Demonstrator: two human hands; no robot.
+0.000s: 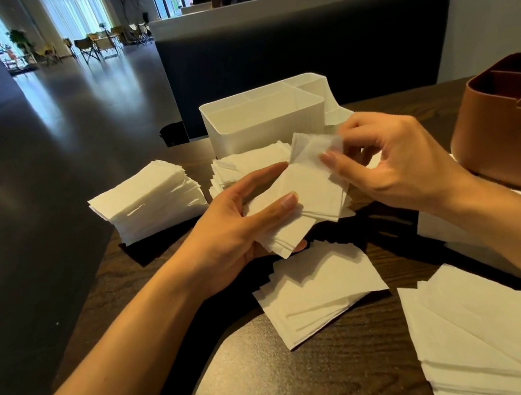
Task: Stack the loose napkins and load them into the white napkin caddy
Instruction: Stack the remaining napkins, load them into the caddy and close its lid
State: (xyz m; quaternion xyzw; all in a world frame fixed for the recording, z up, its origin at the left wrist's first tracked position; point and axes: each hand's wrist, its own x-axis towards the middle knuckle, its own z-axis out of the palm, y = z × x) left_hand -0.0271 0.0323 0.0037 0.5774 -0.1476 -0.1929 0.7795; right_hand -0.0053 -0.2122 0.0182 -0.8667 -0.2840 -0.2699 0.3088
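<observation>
left hand (241, 232) grips a napkin stack (302, 204), right hand (394, 156) pinches its top napkin (313, 149); white caddy (259, 121) sits at 12 o'clock.

The napkins (301, 197) held between the hands are plain white, without print; the tidy stack (148, 203) at the left is the same white, its edges showing as fine pale layers; the loose napkins (321, 291) nearer the body are white too; the caddy (260, 124) is a milky white, unmarked; the second caddy (512, 132) at the right is reddish brown; the table (285, 384) is dark brown with a wavy wood grain; the screen (306, 50) behind is black with a pale grey top edge.
</observation>
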